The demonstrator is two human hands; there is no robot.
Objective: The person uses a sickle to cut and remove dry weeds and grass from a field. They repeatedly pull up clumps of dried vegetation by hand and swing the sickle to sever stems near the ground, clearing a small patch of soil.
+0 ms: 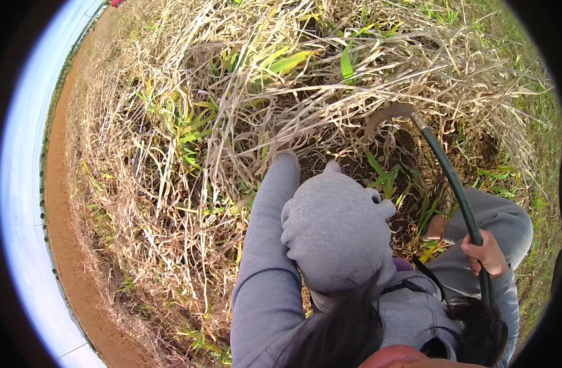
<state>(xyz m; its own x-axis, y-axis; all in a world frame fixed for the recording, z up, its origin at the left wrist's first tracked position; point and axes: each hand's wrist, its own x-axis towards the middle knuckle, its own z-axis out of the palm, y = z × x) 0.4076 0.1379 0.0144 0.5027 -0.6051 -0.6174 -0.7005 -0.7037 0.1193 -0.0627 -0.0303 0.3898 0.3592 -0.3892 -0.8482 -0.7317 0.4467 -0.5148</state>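
Observation:
My right hand (485,255) is closed around the dark green curved handle of a sickle (451,172). Its rusty, hooked metal blade (393,112) lies over dry grass, with the tip pointing down to the left. My left arm in a grey sleeve (274,216) reaches forward into the straw. At its cuff the left hand (288,151) is mostly hidden by dry stems, so its grip cannot be made out. Between the arms is a rounded form of grey fabric (340,230) with small lumps. Long dark hair (350,322) hangs in front of my grey top.
Matted dry grass (170,152) with some green blades (346,64) covers the ground ahead and to the left. A bent leg in grey trousers (497,221) is at the right, with a bare ankle (437,227) beside dark soil. A brown dirt strip (78,257) runs along the far left.

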